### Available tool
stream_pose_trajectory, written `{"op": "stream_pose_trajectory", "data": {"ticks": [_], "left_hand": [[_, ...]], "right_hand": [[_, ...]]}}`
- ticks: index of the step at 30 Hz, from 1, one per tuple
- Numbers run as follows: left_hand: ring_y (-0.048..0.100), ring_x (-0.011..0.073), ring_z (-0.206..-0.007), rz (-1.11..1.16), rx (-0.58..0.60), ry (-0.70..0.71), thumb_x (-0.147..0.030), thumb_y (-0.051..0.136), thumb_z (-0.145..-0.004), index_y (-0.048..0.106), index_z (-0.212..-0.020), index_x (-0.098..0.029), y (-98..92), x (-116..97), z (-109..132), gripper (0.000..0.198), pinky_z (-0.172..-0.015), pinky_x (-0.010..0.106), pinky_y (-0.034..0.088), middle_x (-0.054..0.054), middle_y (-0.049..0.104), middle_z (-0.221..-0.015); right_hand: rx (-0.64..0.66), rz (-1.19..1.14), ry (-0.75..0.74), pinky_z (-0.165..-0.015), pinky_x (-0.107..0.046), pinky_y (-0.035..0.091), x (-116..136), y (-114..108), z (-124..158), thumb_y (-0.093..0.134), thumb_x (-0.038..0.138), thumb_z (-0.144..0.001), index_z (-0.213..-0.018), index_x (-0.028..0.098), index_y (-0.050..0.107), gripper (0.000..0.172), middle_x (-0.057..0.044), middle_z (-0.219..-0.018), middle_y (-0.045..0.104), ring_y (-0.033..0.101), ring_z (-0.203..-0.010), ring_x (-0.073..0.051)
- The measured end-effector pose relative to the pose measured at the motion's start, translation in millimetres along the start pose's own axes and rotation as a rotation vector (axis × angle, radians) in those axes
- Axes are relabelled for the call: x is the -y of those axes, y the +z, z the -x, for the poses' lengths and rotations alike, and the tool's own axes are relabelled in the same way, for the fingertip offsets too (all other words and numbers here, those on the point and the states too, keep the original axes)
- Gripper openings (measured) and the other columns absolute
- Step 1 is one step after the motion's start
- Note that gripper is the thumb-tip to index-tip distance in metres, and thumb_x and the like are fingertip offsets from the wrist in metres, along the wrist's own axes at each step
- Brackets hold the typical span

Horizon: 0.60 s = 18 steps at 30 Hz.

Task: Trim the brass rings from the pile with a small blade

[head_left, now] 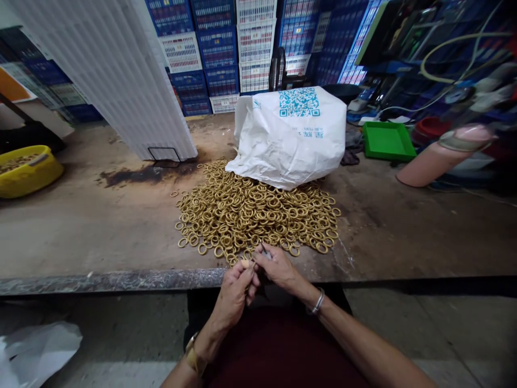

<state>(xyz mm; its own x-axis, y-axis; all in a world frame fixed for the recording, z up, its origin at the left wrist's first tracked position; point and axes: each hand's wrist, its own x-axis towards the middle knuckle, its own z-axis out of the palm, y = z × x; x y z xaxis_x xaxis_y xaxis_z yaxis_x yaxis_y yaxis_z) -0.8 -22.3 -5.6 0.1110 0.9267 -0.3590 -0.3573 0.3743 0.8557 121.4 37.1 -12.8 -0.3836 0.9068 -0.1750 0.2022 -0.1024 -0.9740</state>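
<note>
Above the table's front edge, my two hands meet close together. My left hand (237, 291) is closed in a pinch on what looks like a gold-coloured ring, mostly hidden by the fingers; a pale yellow cover (245, 263) sits on one fingertip. Closed beside it, my right hand (278, 267) grips a small slim tool with a dark tip (264, 248), its exact kind unclear. Just beyond the hands spreads a big heap of gold-coloured rings (258, 210). A white sack (291, 145) with blue print lies on its side at the back of the heap.
The wooden table (100, 231) has a worn front edge. Left stand a yellow basin (30, 171) and a tall white corrugated panel (121, 81). Right are a green tray (388, 140), a pink bottle (438, 159) and cables. Stacked crates (218, 48) fill the back.
</note>
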Motion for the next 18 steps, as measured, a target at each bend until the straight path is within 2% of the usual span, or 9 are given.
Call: {"op": "stream_pose_trajectory", "data": {"ticks": [4,8,11,13,18], "left_hand": [[0.031,0.0025,-0.038,-0.019,-0.009,-0.012,-0.044,0.055,-0.075,0.052,-0.081,-0.016,-0.6,1,1,0.028,-0.037,0.016,0.024,-0.005,0.047,-0.059],[0.032,0.0032,-0.038,-0.056,-0.063,0.025,-0.046,0.052,-0.076,0.052,-0.078,-0.016,-1.8,2,1,0.029,-0.036,0.015,0.023,-0.005,0.047,-0.057],[0.032,0.0033,-0.037,-0.109,-0.112,0.049,-0.047,0.052,-0.076,0.052,-0.074,-0.016,-2.2,2,0,0.032,-0.036,0.015,0.023,-0.005,0.047,-0.054],[0.031,0.0033,-0.036,-0.164,-0.124,0.059,-0.047,0.052,-0.076,0.052,-0.069,-0.016,-1.6,1,0,0.032,-0.036,0.015,0.024,-0.006,0.045,-0.049],[0.031,0.0037,-0.036,-0.262,-0.148,0.082,-0.043,0.05,-0.078,0.051,-0.068,-0.016,-1.2,0,1,0.029,-0.037,0.015,0.025,-0.007,0.041,-0.045]], "right_hand": [[-0.037,0.083,-0.021,-0.046,-0.018,0.031,-3,-2,-1,0.044,0.033,-0.078,-0.065,0.017,0.048,0.02,0.005,-0.052,0.048,0.038,-0.045,-0.007],[-0.11,0.367,-0.155,-0.05,-0.019,0.032,-8,-6,4,0.043,0.025,-0.078,-0.067,0.017,0.05,0.015,0.003,-0.055,0.048,0.04,-0.051,-0.008],[-0.008,0.621,-0.248,-0.053,-0.019,0.031,-11,-8,12,0.042,0.016,-0.074,-0.07,0.018,0.052,0.011,0.002,-0.058,0.051,0.044,-0.053,-0.009],[0.077,0.71,-0.27,-0.054,-0.02,0.031,-11,-8,16,0.042,0.012,-0.072,-0.072,0.018,0.053,0.012,0.001,-0.062,0.055,0.047,-0.056,-0.01],[0.142,0.878,-0.218,-0.056,-0.021,0.029,-3,-4,18,0.044,0.011,-0.069,-0.076,0.018,0.053,0.014,-0.001,-0.068,0.059,0.052,-0.062,-0.012]]}}
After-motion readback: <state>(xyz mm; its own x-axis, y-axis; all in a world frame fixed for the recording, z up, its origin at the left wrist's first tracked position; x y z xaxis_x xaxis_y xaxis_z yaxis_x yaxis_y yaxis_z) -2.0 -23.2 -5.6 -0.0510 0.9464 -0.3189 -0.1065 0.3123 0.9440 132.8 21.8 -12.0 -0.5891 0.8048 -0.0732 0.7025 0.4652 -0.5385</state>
